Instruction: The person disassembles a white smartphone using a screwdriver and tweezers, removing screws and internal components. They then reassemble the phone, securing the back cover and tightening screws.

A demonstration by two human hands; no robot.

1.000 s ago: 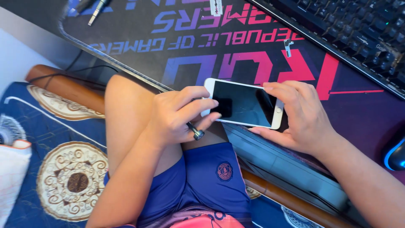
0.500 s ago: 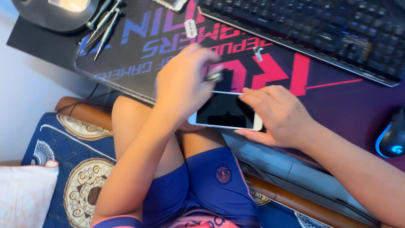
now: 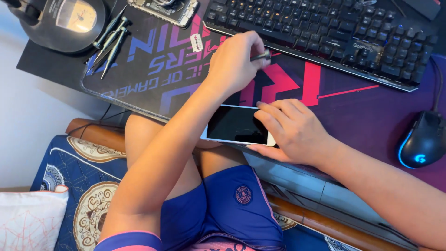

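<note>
I'm pinning the phone (image 3: 238, 124) at the desk (image 3: 353, 107) edge with my right hand (image 3: 292, 132), fingers flat — my left hand (image 3: 234, 62) is pinching a small tool (image 3: 261, 56).

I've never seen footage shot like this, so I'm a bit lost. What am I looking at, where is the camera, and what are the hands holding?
The camera sits on a person's head and looks down at their own two hands and lap, so there is just this one view. The right hand steadies a white smartphone at the desk edge. The left hand reaches over the desk mat and pinches a small dark tool; its exact kind is hard to tell. On the desk lie a keyboard, a mouse, several screwdrivers and an opened phone body.
</note>
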